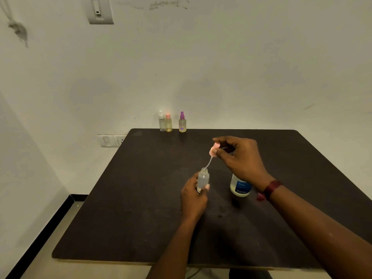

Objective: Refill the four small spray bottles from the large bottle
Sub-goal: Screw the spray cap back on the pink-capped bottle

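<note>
Our left hand [194, 195] gripped the small bottle [203, 179], translucent and bare at its threaded neck, upright over mid-tabletop [130, 198]. This steadied it while our right hand [239, 156], pinching the pink spray cap [213, 151], held the dip tube [208, 164] at the mouth. The large bottle [240, 187] stood at its 3 o'clock, near for pouring. Three capped spray bottles [173, 122] stood at 12 o'clock.

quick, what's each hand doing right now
Left hand: holding the small bottle.
Right hand: pinching the pink sprayer, tube still in the neck.
</note>
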